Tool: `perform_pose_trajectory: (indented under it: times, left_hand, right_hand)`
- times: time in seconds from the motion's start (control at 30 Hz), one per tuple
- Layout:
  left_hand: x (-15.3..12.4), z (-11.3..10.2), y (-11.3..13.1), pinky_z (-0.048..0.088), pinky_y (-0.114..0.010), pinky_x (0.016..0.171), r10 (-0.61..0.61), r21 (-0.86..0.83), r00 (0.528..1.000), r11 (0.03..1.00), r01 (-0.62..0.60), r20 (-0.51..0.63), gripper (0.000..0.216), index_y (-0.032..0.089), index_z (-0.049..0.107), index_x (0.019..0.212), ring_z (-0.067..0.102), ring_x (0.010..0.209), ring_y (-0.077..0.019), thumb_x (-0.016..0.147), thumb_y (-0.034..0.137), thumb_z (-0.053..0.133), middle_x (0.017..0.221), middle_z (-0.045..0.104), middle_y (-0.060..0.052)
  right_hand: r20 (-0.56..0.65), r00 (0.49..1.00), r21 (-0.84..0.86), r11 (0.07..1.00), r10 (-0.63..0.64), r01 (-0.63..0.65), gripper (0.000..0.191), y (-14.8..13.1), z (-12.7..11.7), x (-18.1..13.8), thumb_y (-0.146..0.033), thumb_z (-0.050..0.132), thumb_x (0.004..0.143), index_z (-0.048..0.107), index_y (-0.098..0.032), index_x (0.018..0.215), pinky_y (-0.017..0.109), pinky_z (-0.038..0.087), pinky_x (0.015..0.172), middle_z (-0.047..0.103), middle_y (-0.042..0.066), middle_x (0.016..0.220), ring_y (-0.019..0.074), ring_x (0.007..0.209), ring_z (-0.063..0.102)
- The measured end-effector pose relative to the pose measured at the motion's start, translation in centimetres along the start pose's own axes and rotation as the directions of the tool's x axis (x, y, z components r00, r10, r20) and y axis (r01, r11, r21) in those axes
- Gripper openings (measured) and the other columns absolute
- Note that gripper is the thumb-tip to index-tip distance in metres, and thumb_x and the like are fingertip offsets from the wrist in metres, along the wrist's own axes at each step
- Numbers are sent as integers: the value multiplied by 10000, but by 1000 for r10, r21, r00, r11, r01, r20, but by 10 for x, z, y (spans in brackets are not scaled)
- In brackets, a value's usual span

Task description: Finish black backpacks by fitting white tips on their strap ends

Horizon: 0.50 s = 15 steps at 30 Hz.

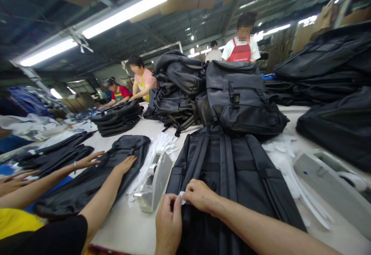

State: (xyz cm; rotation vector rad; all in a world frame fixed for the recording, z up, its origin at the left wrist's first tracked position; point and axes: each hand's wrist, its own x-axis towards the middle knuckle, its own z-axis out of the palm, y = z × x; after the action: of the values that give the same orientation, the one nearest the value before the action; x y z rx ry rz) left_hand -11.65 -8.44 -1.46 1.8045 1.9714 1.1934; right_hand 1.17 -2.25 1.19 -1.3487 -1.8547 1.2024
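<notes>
A black backpack [228, 170] lies flat before me, its shoulder straps facing up. Over its lower left part, my left hand [168, 220] pinches a small white sticker [182, 198] between thumb and forefinger. My right hand [199, 195] has its fingers closed on the other side of the same sticker, so both hands meet there. Just left of the backpack stands a grey tape dispenser [153, 181]. Loose white paper strips [162, 143] lie behind and beside it.
At left, a co-worker's hands [126, 165] rest on another black backpack [116, 170]. Stuffed black backpacks [240, 96] stand piled at the back. A second dispenser [333, 189] and white strips [290, 170] sit on the right. Several people work behind the table.
</notes>
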Motion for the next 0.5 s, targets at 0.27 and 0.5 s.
perform_pose_trajectory:
  times: [0.27,0.5]
  left_hand:
    - [12,-4,3,393,-293,678,-87,-112,995,989,92,47,221,193,524,688,527,696,-181,781,383,461,671,550,-5]
    - [27,-6,3,396,-267,602,-249,-287,951,912,294,184,240,176,533,617,496,605,-159,694,403,530,576,519,19]
  right_hand:
    - [5,1000,54,998,-20,19,127,5,4,-2,-116,509,644,557,-142,529,174,316,487,541,-3,717,88,610,492]
    - [-12,990,-32,990,-140,140,131,10,7,1,-64,512,597,485,-149,501,181,323,528,505,-9,687,93,625,481]
